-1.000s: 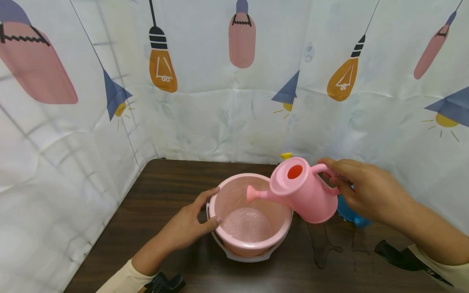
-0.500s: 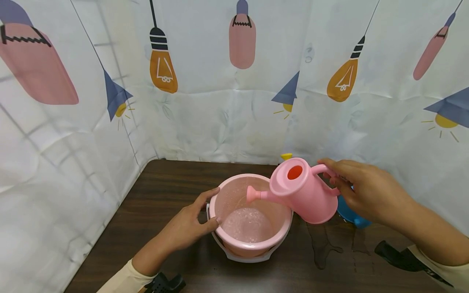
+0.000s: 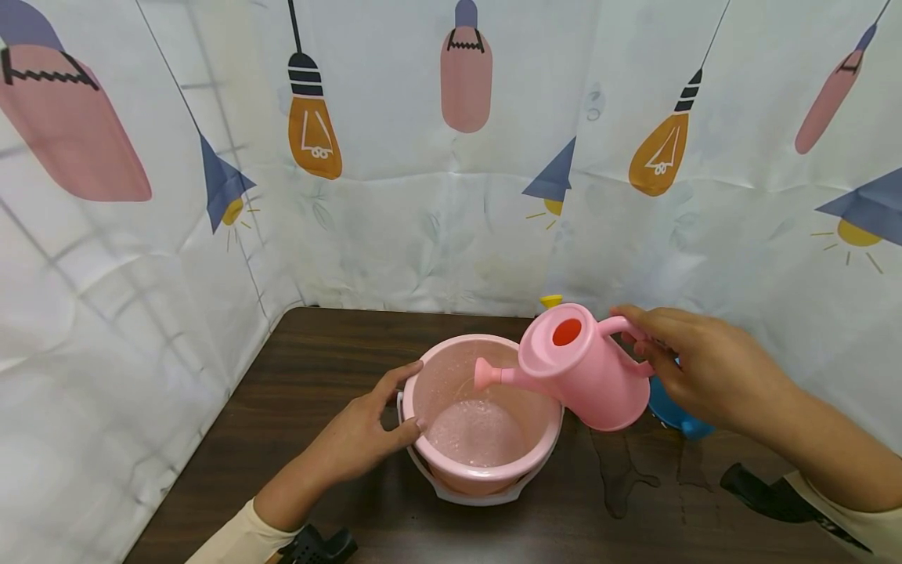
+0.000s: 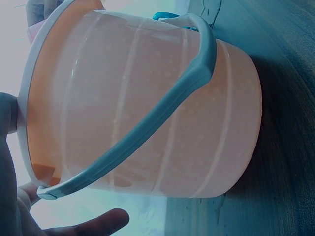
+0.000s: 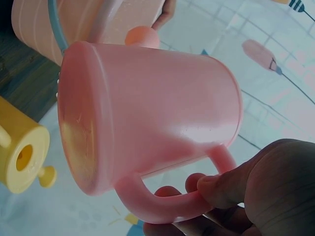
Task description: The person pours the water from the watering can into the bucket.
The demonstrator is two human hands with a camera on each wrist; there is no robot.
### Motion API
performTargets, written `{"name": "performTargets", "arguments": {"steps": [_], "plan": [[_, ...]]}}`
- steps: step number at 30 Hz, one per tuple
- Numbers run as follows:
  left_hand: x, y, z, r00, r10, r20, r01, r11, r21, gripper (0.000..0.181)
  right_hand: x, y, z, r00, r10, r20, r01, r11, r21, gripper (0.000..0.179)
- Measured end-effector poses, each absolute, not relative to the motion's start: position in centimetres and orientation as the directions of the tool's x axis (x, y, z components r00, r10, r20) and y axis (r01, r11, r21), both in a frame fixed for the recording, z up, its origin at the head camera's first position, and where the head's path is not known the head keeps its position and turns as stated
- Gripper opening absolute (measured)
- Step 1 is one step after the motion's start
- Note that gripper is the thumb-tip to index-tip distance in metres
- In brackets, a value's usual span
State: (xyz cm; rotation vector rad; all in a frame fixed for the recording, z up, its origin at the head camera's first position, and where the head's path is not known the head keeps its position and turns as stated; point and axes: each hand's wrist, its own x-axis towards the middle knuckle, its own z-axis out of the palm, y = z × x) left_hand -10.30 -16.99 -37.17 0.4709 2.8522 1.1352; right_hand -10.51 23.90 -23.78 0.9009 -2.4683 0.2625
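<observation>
My right hand [image 3: 698,364] holds the handle of a pink watering can [image 3: 599,376], tilted so its spout [image 3: 493,374] points down into the pink bucket [image 3: 482,473]. Rippling water [image 3: 475,431] shows at the bucket's bottom, with thin drops beneath the spout. Thumb and fingers curl round the can's handle [image 5: 162,206] in the right wrist view. My left hand [image 3: 359,435] grips the bucket's left rim with spread thumb and index finger. In the left wrist view another finger [image 4: 101,223] stretches out apart from the wall, and the bucket handle [image 4: 147,123] hangs down outside.
Behind the pink can stands a yellow watering can [image 5: 24,147]. A blue object [image 3: 676,407], partly hidden, sits beside the right hand. Spilled water [image 3: 620,478] lies on the dark wooden table [image 3: 324,360]. A patterned curtain [image 3: 395,235] hangs close behind and left.
Both hands, the can and the bucket keep their places. Only the ripples on the water in the bucket differ slightly.
</observation>
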Motion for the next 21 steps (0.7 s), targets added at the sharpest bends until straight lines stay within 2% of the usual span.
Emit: {"name": "performTargets", "arguments": {"steps": [21], "plan": [[-10.23, -17.0, -37.05, -0.956, 0.286, 0.061, 0.249, 0.687, 0.682, 0.075, -10.58, 23.97, -23.82, -0.649, -0.553, 0.522, -0.654, 0.756, -0.011, 0.052]]}}
